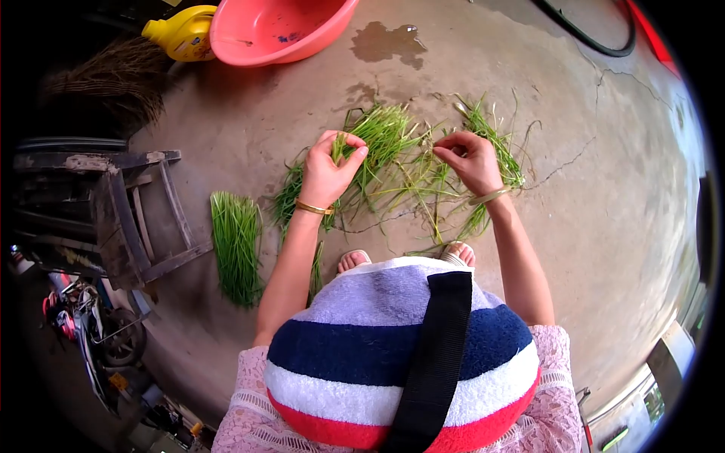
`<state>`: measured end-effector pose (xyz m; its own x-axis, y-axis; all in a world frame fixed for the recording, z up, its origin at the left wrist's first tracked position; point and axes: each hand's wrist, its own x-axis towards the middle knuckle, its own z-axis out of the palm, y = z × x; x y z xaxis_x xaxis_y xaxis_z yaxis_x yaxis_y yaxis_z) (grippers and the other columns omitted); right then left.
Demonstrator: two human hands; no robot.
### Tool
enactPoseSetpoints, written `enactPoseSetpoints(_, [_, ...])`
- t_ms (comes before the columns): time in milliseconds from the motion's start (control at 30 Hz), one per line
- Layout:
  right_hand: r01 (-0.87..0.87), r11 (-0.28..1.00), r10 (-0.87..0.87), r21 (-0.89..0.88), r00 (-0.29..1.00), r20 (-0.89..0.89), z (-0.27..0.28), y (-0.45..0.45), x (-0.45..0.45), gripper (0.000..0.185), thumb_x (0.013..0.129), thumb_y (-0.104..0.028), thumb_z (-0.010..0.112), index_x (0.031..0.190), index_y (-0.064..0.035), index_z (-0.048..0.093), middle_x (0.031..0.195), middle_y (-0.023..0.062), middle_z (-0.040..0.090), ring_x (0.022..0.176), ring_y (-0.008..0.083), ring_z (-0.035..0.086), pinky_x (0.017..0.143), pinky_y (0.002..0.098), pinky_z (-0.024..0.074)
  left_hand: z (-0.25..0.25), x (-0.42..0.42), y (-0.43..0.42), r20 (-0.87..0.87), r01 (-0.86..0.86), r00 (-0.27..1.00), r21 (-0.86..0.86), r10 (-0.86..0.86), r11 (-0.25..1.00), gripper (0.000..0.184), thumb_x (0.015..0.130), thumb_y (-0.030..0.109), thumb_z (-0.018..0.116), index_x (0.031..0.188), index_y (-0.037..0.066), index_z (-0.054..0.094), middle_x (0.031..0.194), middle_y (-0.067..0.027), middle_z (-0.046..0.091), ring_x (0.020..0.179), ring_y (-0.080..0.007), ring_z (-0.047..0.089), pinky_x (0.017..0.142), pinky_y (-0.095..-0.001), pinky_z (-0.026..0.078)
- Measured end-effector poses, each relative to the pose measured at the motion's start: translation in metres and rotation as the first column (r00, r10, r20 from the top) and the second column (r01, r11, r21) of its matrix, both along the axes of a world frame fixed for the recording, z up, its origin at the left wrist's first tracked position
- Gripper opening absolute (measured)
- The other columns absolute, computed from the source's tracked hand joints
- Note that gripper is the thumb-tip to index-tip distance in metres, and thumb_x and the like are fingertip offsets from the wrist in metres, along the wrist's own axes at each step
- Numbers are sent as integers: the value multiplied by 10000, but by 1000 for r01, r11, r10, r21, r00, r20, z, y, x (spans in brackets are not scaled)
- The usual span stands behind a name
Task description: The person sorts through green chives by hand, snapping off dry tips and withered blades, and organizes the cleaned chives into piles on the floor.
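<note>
My left hand [326, 175] is closed around a small bunch of thin green stalks that look like chives [341, 146], their ends poking up between thumb and fingers. To its right, my right hand [477, 162] has thumb and fingertips pinched together; whatever they hold is too small to make out. A loose heap of chives [384, 134] lies on the floor between and behind the hands. Beneath my right hand is a messier pile of stalks [491, 136]. A neat, aligned bundle of chives [236, 245] rests on the floor at the left.
A pink basin [328, 34] stands at the back beside a yellow jug [185, 34]. Left are a twig broom [113, 75] and a worn wooden stool [124, 211]. A motorbike [98, 332] is at lower left. Water [385, 44] wets the concrete; a dark hose [585, 38] lies at back right.
</note>
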<state>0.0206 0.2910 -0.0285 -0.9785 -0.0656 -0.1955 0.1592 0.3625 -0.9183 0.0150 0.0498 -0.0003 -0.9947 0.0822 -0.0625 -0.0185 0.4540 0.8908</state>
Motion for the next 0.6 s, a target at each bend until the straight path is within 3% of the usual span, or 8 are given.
enactPoseSetpoints(167, [-18, 961, 31, -276, 999, 43, 13, -42, -5, 169, 700, -118, 686, 834, -22, 653, 684, 26, 622, 568, 56, 512, 524, 202, 430, 6, 5, 7, 57, 20, 998, -4, -20, 1000, 77, 730, 87, 657, 773, 49, 606, 757, 42, 525, 519, -28, 369, 496, -187, 326])
enactPoseSetpoints(600, [-115, 961, 143, -252, 985, 95, 15, -56, -4, 136, 744, -128, 640, 789, -2, 620, 626, 27, 587, 577, 58, 519, 535, 218, 432, 2, 7, 8, -25, 61, 998, -53, -63, 997, 80, 720, 90, 666, 761, 56, 606, 763, 28, 527, 509, -38, 374, 492, -194, 331])
